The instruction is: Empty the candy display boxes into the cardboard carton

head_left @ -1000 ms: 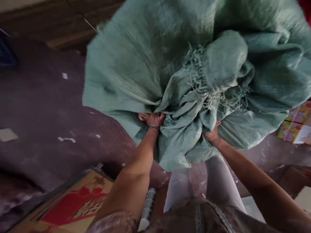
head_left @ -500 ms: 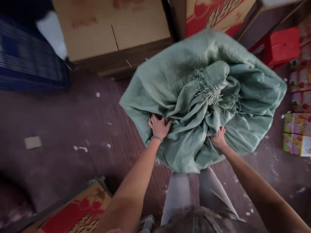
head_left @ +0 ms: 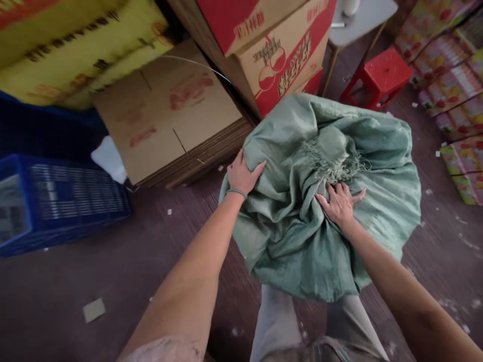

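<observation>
Under spread fingers (head_left: 332, 195), gathered sack (head_left: 298, 211)

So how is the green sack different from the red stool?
The green sack is crumpled, with frayed threads; the red stool has a flat top and stiff legs. The sack has the left hand and right hand on it; neither touches the stool. The sack looks bigger than the stool. Each is mostly one colour.

Right hand (head_left: 340, 205) now spread beside frayed neck (head_left: 336, 165) of green sack (head_left: 296, 188); left hand (head_left: 241, 176) shifted to outer edge.
</observation>
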The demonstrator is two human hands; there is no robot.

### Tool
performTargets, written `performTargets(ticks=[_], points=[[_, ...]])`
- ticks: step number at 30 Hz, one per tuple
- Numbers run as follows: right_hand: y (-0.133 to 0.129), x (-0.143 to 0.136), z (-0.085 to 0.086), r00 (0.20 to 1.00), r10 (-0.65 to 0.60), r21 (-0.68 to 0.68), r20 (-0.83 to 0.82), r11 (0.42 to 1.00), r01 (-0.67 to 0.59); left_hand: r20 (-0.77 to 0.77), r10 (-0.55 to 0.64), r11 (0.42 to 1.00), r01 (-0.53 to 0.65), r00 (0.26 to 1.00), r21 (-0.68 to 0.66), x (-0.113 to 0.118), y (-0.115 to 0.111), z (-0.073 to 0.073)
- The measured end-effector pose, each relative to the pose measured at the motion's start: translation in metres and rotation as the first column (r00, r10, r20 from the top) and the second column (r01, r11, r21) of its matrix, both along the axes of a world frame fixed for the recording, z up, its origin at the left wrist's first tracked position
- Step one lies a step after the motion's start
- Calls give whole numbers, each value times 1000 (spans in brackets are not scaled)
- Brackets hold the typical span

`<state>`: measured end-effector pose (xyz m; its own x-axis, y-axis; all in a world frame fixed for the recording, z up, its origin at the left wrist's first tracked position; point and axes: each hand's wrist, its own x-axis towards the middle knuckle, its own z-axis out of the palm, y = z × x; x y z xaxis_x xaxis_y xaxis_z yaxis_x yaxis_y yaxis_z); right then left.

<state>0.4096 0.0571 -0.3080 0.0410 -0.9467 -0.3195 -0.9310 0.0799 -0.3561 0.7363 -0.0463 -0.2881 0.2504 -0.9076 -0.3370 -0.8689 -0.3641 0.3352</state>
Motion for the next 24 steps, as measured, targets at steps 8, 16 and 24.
performTargets(ticks=[8,16,24], points=[[-15,37,-74,950,305,251,-67,927,-280,-158,-276,954,250,948,-163,-36,-62,-4],[-31,34,-132,962,263,552,74,793,-259,-253,-303,948,316,919,14,-41,-76,-127],[-34,23,-166,956,274,558,106,779,-285,-189,-291,956,294,938,-15,-58,-80,-201]])
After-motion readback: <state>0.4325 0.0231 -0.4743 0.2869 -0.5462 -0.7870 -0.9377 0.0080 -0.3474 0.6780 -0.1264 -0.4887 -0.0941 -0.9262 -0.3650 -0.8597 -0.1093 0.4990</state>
